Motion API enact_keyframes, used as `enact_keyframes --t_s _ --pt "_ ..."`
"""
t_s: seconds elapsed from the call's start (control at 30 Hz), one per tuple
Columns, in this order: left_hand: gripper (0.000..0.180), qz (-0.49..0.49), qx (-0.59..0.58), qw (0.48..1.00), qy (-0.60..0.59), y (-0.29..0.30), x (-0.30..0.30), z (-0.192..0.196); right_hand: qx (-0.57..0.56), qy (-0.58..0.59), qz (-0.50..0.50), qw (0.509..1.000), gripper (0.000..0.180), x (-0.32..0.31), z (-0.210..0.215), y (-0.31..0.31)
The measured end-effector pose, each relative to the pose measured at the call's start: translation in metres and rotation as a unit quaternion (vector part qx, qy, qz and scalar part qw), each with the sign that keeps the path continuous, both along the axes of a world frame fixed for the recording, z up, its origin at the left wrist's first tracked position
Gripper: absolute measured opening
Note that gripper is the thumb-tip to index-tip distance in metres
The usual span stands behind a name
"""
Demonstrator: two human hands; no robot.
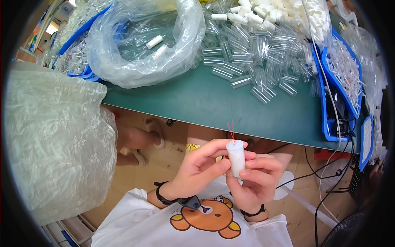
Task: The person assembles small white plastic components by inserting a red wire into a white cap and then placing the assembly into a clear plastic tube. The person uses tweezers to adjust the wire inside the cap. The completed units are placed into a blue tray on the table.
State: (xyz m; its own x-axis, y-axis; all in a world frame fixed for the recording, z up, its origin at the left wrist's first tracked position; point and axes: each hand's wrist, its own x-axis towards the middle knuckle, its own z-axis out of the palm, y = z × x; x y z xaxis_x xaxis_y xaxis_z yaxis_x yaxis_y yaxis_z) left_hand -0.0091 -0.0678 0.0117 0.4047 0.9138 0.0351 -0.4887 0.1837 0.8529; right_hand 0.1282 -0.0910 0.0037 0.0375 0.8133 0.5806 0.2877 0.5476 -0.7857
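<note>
In front of my chest I hold a small white cylinder (pixel 237 159) upright, with a round cap on top. Two thin red wires (pixel 233 132) stick up out of the cap. My left hand (pixel 196 169) pinches it from the left, thumb on the near side and fingers reaching behind. From the right, the fingers of my right hand (pixel 258 178) close on its side and lower end. Part of the cylinder's back is hidden by my fingers.
Many clear plastic tubes (pixel 263 57) are heaped on the green table (pixel 197 96), below a pile of white cylinders (pixel 263 12). An open plastic bag (pixel 135 74) holds a few finished-looking pieces. Blue bins (pixel 325 111) with small parts stand right. Cables (pixel 306 179) hang there. Fabric covers (pixel 61 136) the left.
</note>
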Motion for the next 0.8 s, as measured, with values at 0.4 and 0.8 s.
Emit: enact_keyframes --t_s 0.4,0.8 --pt "0.042 0.232 -0.038 0.97 -0.057 0.049 -0.068 0.0 -0.095 -0.082 0.087 0.988 0.061 -0.01 0.007 0.015" --pt "0.023 0.239 0.02 0.969 -0.066 0.087 -0.117 0.01 -0.123 -0.173 0.179 0.961 0.028 -0.016 0.022 0.015"
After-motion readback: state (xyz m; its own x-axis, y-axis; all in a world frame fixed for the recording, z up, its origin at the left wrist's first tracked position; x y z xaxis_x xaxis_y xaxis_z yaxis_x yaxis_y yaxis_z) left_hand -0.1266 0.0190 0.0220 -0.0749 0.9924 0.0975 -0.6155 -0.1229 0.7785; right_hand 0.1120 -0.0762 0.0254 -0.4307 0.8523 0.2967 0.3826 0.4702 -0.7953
